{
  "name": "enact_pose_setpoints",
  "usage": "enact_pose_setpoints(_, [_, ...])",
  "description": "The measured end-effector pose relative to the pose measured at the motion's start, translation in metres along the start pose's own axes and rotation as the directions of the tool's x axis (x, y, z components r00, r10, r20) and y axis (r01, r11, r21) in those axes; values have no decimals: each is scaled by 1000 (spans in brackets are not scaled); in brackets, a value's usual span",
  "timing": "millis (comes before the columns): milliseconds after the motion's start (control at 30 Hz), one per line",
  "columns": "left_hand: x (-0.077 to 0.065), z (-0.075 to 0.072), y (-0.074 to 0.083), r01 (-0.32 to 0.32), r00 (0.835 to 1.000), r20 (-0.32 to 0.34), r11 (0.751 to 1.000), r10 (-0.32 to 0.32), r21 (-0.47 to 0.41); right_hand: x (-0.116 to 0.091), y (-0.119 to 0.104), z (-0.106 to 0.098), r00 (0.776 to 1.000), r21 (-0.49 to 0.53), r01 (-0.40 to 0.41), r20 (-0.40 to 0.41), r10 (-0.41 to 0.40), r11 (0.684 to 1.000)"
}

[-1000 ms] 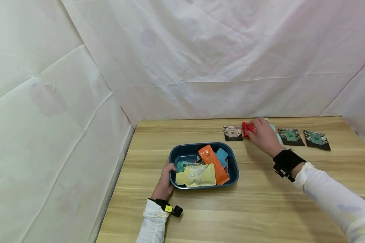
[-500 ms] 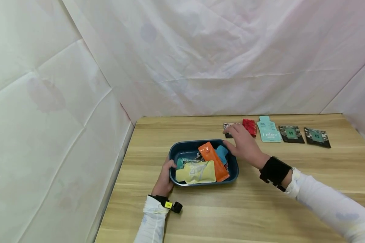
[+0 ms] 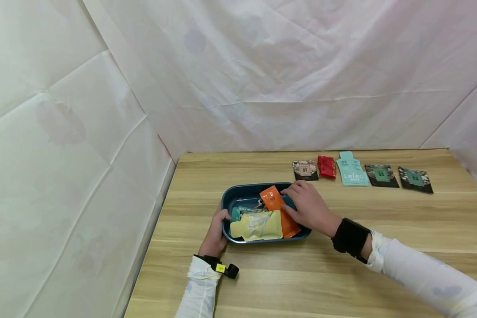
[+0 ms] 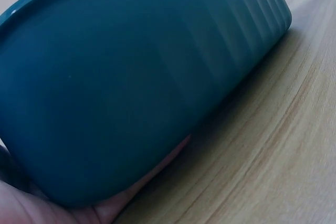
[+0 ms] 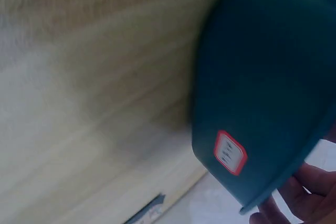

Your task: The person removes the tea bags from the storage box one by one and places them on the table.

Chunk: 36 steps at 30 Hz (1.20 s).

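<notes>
A dark blue-green rectangular tub [image 3: 238, 190] sits on the table, tilted in the head view. My left hand [image 3: 215, 232] holds its left end, thumb at the rim; in the left wrist view part of the hand lies under the tub's edge. Inside are a yellow spouted pouch [image 3: 260, 226], an orange sachet [image 3: 273, 198] and a green packet [image 3: 236, 213]. My right hand [image 3: 310, 207] reaches over the tub's right end, thumb and fingers apart near the orange sachet. It hides the blue packet there. In the right wrist view, its fingers [image 5: 310, 187] show beyond the rim.
Along the table's back lie a pink-and-black square packet [image 3: 305, 170], a red sachet [image 3: 327, 167], a light-teal pouch [image 3: 352, 169] and two green-and-black packets [image 3: 381, 175], [image 3: 415, 179]. White cloth walls [image 3: 302, 88] stand behind and at the left.
My right hand has left the red sachet on the table and moved left and nearer, over the tub's right end. The left hand keeps its hold on the tub.
</notes>
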<state>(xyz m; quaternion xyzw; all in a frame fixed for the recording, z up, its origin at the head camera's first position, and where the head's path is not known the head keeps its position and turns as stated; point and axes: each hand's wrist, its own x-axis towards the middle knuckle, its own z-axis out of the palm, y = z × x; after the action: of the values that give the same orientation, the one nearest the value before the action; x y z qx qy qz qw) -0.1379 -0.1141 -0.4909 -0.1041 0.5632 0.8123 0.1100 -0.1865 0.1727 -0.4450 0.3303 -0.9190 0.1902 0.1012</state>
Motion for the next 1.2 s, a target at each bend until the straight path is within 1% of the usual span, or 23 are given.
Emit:
enact_pose_setpoints(233, [0,2,1,-12,1000,-4,1000,12,-1,-4,-2,10,996,-60,-69,51,73,996])
enact_pose_setpoints(400, [1,2,2,-23,1000,8,1000,23,-15,-5,-6,15,995,-102,-83,46,88,991])
enact_pose_setpoints(533, [1,2,2,-27,999,16,999,27,-21,-5,-9,18,993,-95,-105,42,110,990])
enact_pose_setpoints(667, [1,2,2,-23,1000,11,999,24,-23,-6,-12,21,992,-28,-129,8,129,991])
enact_pose_setpoints(767, [1,2,2,-25,1000,6,999,25,-27,-6,-14,22,991,35,-129,-24,130,991])
enact_pose_setpoints(867, [2,2,1,-33,999,13,999,33,-27,-7,-16,21,990,108,-131,-34,135,985])
enact_pose_setpoints(967, [2,2,1,-37,999,16,999,38,-28,-8,-18,18,987,188,-151,-31,159,970])
enact_pose_setpoints(1067, [0,2,2,-32,999,14,999,33,-26,-9,-19,13,982,275,-173,-19,186,946])
enact_pose_setpoints(1200, [-2,2,2,-26,1000,10,999,26,-18,-10,-17,9,981,353,-178,-8,194,918])
